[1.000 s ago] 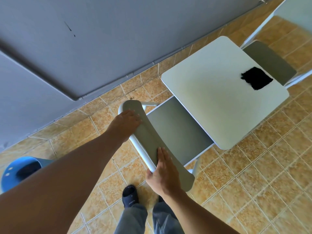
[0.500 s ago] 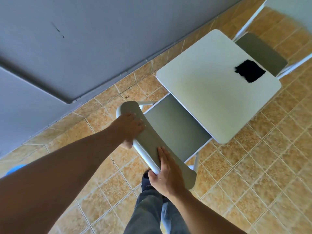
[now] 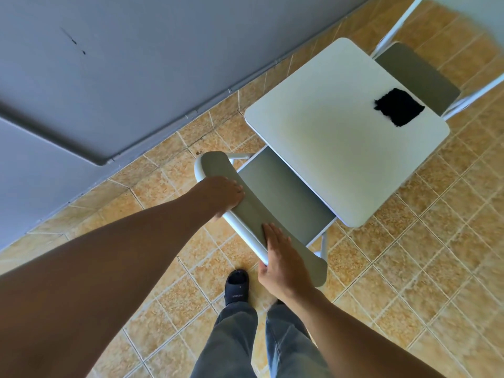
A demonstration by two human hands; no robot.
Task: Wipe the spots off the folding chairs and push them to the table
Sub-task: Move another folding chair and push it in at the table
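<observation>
A grey folding chair [image 3: 283, 197] with a white frame stands at the near side of a small white square table [image 3: 335, 137], its seat partly under the tabletop. My left hand [image 3: 222, 196] grips the left part of the chair's backrest. My right hand [image 3: 282, 264] holds the backrest's right part, fingers laid flat over its top. A black cloth [image 3: 398, 106] lies on the table's far right corner. A second grey folding chair [image 3: 420, 75] sits at the table's far side, its seat partly tucked under.
A grey wall [image 3: 136, 64] runs along the left and top, close to the table. The floor is tan tile [image 3: 409, 268]. My legs in grey trousers and a dark slipper [image 3: 236, 287] stand just behind the chair.
The chair has slid a little further under the table with both hands still on its backrest. I have stepped forward; a blue object at the lower left has left the view.
</observation>
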